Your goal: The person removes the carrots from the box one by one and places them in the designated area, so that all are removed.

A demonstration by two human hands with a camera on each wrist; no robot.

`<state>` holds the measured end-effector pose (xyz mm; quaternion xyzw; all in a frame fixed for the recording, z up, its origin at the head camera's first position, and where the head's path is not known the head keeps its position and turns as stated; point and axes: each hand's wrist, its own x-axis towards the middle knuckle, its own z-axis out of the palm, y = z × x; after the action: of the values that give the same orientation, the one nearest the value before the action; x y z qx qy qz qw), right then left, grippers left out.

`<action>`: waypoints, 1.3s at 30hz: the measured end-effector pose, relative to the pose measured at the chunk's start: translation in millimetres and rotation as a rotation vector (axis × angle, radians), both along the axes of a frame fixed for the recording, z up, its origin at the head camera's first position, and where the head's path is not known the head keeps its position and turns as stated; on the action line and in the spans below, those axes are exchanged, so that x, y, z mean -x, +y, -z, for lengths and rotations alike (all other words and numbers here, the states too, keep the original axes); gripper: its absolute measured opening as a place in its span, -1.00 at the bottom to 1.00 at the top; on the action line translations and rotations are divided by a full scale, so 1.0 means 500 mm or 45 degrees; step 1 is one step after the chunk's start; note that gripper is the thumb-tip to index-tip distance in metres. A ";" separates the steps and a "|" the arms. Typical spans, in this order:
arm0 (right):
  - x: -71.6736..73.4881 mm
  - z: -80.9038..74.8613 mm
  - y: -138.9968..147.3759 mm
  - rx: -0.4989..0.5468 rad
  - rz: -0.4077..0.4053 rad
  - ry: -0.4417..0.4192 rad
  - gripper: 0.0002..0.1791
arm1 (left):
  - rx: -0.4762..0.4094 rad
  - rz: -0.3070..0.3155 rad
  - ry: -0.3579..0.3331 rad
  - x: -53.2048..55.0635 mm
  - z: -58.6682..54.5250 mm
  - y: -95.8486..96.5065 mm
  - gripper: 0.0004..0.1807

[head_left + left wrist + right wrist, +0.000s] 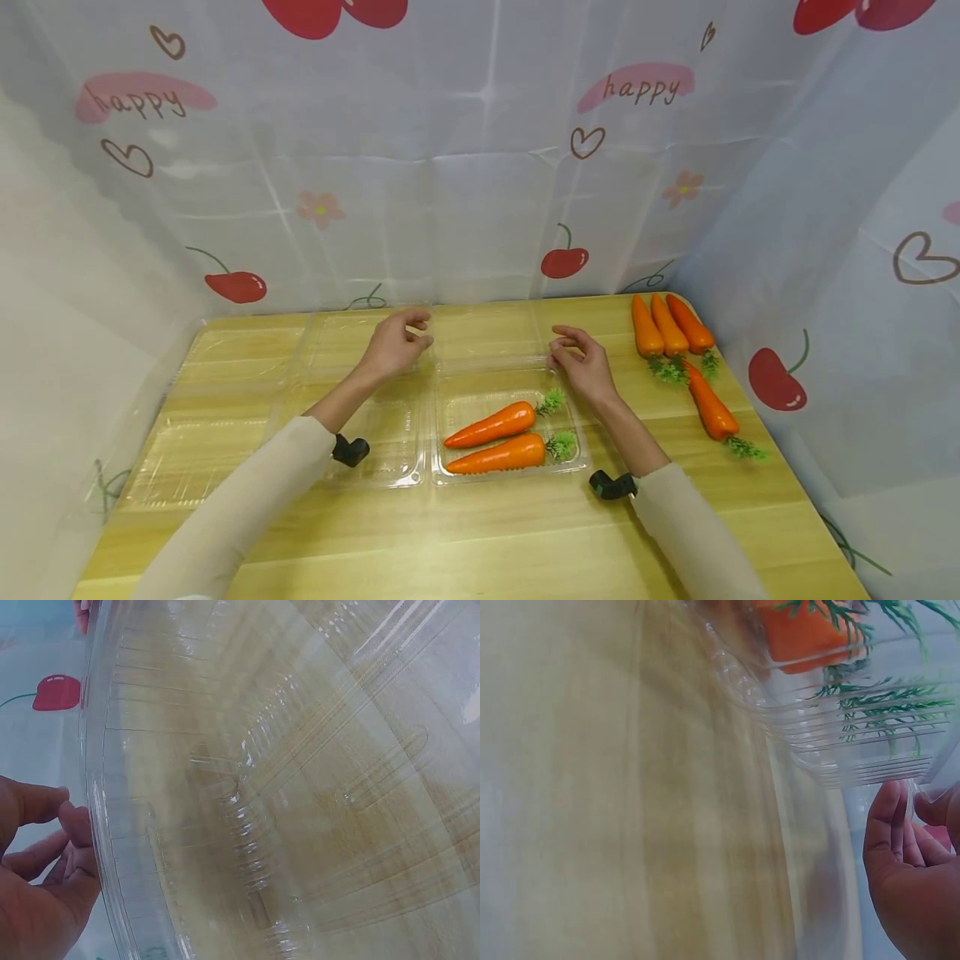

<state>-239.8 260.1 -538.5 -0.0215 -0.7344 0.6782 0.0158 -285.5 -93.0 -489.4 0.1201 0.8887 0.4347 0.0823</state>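
A clear plastic clamshell box (510,477) lies unfolded on the table, its base holding two orange carrots (498,454) with green tops. Behind the base is its clear lid (487,329). My left hand (396,343) has curled fingers at the lid's left edge; in the left wrist view, thumb and fingers (75,825) meet close to a clear rim. My right hand (587,367) pinches the lid's right edge. A thin strip of clear plastic shows between the right thumb and fingers (885,825) in the right wrist view.
To the left stand two more unfolded clear boxes, a middle box (375,475) under my left forearm and a far left box (202,458). Several loose carrots (671,333) lie at the back right, another carrot (712,408) nearer. A printed curtain (465,208) closes the back and sides.
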 end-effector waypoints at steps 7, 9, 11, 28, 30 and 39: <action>-0.007 -0.002 0.007 -0.031 0.007 -0.029 -0.51 | -0.019 0.061 0.010 -0.010 -0.008 -0.005 -0.63; -0.009 -0.004 0.011 -0.051 0.011 -0.034 -0.52 | -0.018 0.097 0.029 -0.017 -0.011 -0.010 -0.67; -0.012 -0.005 0.014 -0.096 0.030 -0.035 -0.53 | -0.020 0.144 0.051 -0.025 -0.010 -0.015 -0.71; -0.105 -0.094 -0.003 -0.843 -0.375 0.500 -0.82 | 0.352 0.464 0.225 -0.151 -0.056 -0.019 -0.66; -0.114 -0.102 -0.015 -0.919 -0.515 0.481 -0.79 | 0.426 0.488 0.231 -0.161 -0.061 -0.013 -0.64; -0.123 -0.121 -0.064 -1.223 -0.842 0.358 -0.65 | 0.612 0.575 0.188 -0.204 -0.080 0.008 -0.43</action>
<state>-178.3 227.9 -478.2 0.3075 -0.9173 0.2358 -0.0912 -183.6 -89.0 -449.2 0.3222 0.9204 0.1736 0.1377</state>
